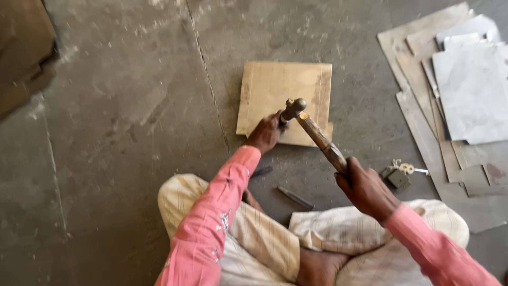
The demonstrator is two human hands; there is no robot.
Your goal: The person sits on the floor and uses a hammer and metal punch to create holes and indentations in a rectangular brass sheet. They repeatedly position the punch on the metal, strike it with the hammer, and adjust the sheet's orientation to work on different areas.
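Hammering at the near edge of a square tan metal sheet (283, 95) on grey concrete floor (132, 106)

Right hand (365, 188) is wrapped tight round the worn wooden handle of a ball-headed hammer (309, 124), its head poised above the sheet's near edge; left hand (266, 132) rests on that same edge, fingers curled, whether pinching a small tool I cannot tell. Sheet edges look folded on its far and right sides, the near side seemingly unfinished. Right of the sheet lies a stack of flat dull grey metal sheets (465, 90); nearer than the sheet, by the knees, a dark slim chisel-like bar (295, 197) and a small padlock with keys (398, 175)
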